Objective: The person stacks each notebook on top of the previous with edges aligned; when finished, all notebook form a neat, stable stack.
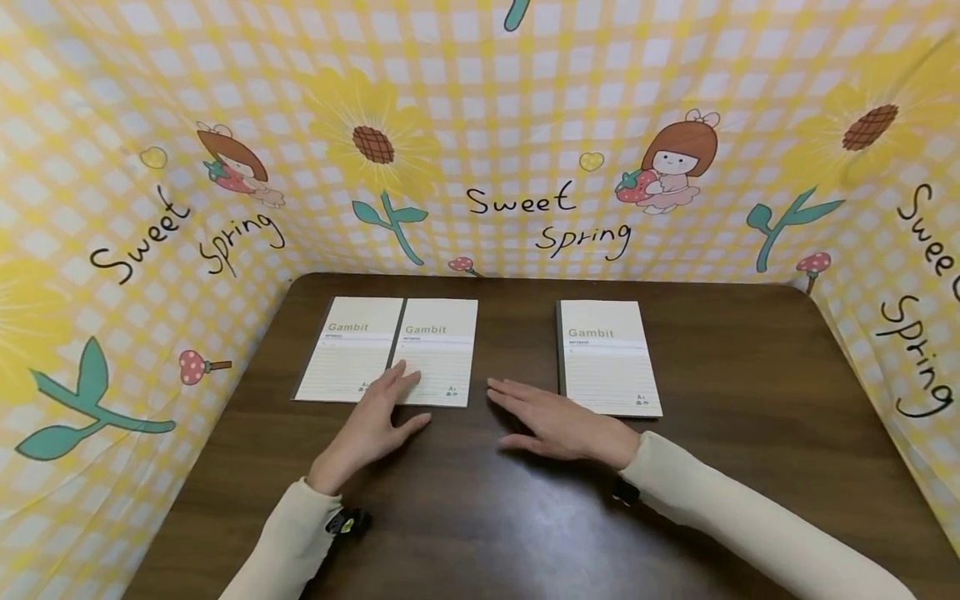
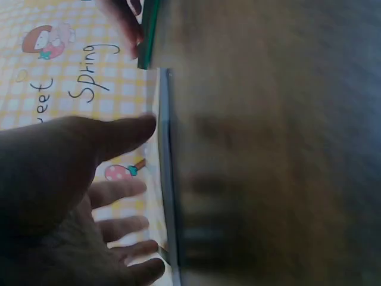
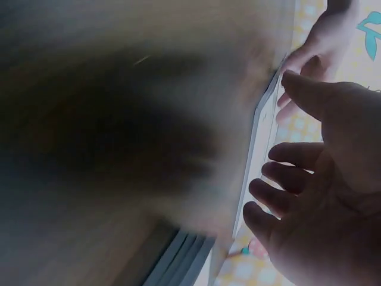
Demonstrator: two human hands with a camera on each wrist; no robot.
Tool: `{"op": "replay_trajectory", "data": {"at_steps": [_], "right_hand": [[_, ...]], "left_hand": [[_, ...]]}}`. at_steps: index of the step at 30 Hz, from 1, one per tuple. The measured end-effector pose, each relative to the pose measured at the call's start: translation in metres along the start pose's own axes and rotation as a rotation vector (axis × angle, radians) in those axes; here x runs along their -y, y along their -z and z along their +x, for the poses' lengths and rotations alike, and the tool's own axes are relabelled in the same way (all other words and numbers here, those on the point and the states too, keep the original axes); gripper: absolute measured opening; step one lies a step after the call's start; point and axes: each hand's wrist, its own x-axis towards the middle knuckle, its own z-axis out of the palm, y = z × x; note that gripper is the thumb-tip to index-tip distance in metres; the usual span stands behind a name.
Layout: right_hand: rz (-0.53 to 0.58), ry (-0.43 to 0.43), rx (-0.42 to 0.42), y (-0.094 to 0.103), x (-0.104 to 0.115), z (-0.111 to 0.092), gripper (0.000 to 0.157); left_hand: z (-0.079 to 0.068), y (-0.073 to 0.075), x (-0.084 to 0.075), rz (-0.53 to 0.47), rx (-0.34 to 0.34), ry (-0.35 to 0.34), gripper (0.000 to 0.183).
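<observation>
Two white "Gambit" notebooks lie side by side at the left, an outer notebook (image 1: pixel 348 367) and an inner notebook (image 1: pixel 442 358), both with dark spines. Over their lower part my left hand (image 1: pixel 375 425) is spread, fingertips across the inner one's spine and thumb out over the table. My right hand (image 1: pixel 558 423) is held flat with fingers extended leftward, its back partly covering the lower left corner of a third notebook (image 1: pixel 607 358). In the right wrist view, several layered spines (image 3: pixel 178 262) show at the bottom. Neither hand grips anything.
The notebooks lie toward the back of a dark brown wooden table (image 1: pixel 465 517) with rounded corners. A yellow checked cloth (image 1: pixel 510 108) printed with flowers and "Sweet Spring" surrounds the table at the back and both sides.
</observation>
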Motion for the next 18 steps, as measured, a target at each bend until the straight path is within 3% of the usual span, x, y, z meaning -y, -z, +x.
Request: {"op": "replay_trajectory", "data": {"at_steps": [4, 9, 14, 18], "right_hand": [[0.01, 0.027, 0.021, -0.004, 0.008, 0.024, 0.077], [-0.032, 0.048, 0.062, -0.009, 0.017, 0.048, 0.076], [-0.075, 0.013, 0.133, -0.013, 0.022, 0.051, 0.074], [-0.071, -0.007, 0.136, -0.015, 0.022, 0.048, 0.073]], "left_hand": [[-0.003, 0.001, 0.004, 0.021, 0.073, -0.018, 0.079], [-0.003, -0.002, 0.005, 0.048, 0.085, -0.029, 0.081], [-0.003, -0.006, 0.004, 0.054, 0.087, -0.041, 0.082], [-0.006, -0.007, 0.0, 0.068, 0.087, -0.051, 0.081]]}}
